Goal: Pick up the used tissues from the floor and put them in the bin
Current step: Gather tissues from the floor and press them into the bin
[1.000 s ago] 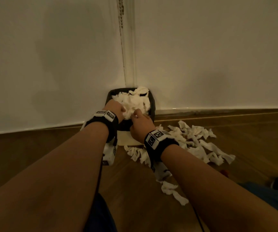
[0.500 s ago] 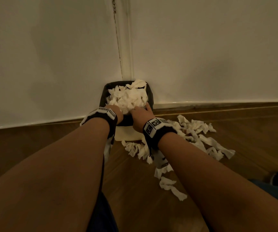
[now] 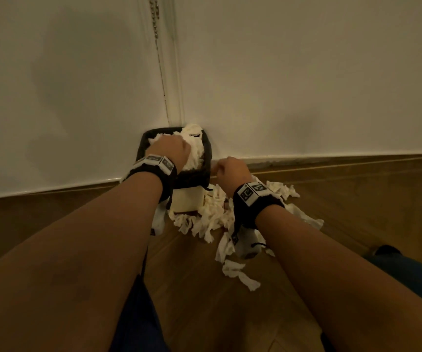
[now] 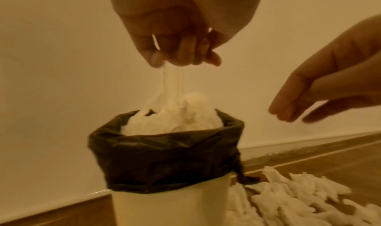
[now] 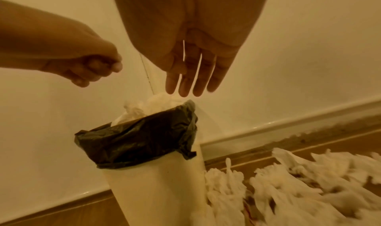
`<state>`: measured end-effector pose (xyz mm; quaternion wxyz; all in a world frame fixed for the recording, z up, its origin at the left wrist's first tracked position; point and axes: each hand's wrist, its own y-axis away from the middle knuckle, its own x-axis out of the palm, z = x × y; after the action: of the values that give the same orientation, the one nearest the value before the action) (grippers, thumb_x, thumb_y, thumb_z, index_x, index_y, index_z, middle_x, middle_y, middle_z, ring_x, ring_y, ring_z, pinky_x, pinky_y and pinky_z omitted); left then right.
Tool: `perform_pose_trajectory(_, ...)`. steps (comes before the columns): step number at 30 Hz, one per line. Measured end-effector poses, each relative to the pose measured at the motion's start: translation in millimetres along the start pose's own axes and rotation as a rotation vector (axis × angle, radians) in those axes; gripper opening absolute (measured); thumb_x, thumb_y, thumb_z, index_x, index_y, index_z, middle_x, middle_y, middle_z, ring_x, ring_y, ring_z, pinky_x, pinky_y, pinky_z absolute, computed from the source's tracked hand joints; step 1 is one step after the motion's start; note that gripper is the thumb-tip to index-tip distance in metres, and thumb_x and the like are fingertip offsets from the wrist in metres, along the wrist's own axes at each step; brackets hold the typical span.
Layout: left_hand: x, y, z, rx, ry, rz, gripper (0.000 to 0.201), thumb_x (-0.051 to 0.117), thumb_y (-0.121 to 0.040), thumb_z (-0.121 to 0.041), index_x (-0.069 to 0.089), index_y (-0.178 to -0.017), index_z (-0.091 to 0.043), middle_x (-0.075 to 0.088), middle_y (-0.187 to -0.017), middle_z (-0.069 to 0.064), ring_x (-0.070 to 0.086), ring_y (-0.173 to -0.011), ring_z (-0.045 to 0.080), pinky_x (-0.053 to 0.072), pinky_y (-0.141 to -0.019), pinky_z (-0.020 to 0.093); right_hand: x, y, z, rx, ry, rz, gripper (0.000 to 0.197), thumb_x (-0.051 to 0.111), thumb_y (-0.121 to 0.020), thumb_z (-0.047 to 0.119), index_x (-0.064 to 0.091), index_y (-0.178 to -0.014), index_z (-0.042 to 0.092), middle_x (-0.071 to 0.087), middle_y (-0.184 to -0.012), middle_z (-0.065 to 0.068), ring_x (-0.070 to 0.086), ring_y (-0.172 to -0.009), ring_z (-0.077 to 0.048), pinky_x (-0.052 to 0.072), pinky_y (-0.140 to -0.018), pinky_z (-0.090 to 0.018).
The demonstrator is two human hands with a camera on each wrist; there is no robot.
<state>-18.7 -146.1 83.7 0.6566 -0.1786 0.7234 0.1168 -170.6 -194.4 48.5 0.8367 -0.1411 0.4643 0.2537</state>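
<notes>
1. Head view: we find the bin [image 3: 189, 199], cream-bodied with a black liner [image 3: 192, 177] folded over its rim, standing in the corner where two white walls [image 3: 306, 80] meet. It is heaped with tissues in the bin [image 3: 195, 148]. The left hand [image 3: 169, 151] is over the bin mouth, knuckles up. The right hand [image 3: 232, 171] is just right of the bin, over the floor [image 3: 357, 194]. We see tissues on the floor [image 3: 212, 217] strewn against the bin's base and out to the right. Both wrists carry black bands [image 3: 255, 199] with printed markers.

2. Left wrist view: we note the left hand [image 4: 181, 34] above the bin [image 4: 171, 208], its fingers [image 4: 185, 52] bunched downward and pinching a thin strand of tissue that runs down into the tissues in the bin [image 4: 177, 115]. The right hand [image 4: 325, 86] comes in from the right, fingers straight, holding nothing. The picture is blurred.

3. Right wrist view: we see the right hand [image 5: 193, 50] with fingers [image 5: 198, 79] straight and slightly parted, just above the far rim of the liner [image 5: 140, 138], gripping nothing. The left hand [image 5: 90, 66] is curled at the left. Tissues on the floor [image 5: 288, 188] lie beside the bin [image 5: 156, 193], touching its base.
</notes>
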Motion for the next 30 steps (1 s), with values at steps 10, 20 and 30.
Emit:
perform_pose_trajectory(10, 73, 18, -7, 0.026, 0.199, 0.464, 0.028, 0.044, -0.095, -0.025, 0.066, -0.100, -0.008, 0.069, -0.086, 0.004, 0.066, -0.072, 0.018, 0.054, -0.076, 0.032, 40, 29, -32, 0.143, -0.081, 0.288, 0.027, 0.050, -0.093, 0.011, 0.065, -0.115, 0.013, 0.069, -0.107, -0.010, 0.065, -0.098, -0.022, 0.054, -0.087, -0.033)
perform_pose_trajectory(20, 199, 40, 69, -0.161, 0.063, 0.442, 0.044, 0.047, -0.090, -0.044, 0.049, -0.126, -0.019, 0.053, -0.126, 0.015, 0.051, -0.113, 0.032, 0.043, -0.091, 0.034, 115, 11, -34, 0.279, -0.308, 0.313, 0.031, 0.045, -0.091, 0.004, 0.069, -0.109, 0.012, 0.065, -0.118, -0.010, 0.060, -0.108, -0.028, 0.049, -0.097, -0.039)
perform_pose_trajectory(30, 241, 53, 59, -0.100, 0.159, 0.390, 0.060, 0.048, -0.081, -0.054, 0.026, -0.136, -0.050, 0.006, -0.147, 0.004, 0.025, -0.131, 0.037, 0.034, -0.108, 0.047, 141, 4, -59, 0.415, -0.339, 0.035, 0.037, 0.037, -0.088, 0.001, 0.060, -0.071, 0.024, 0.067, -0.101, -0.008, 0.058, -0.079, -0.020, 0.043, -0.064, -0.025)
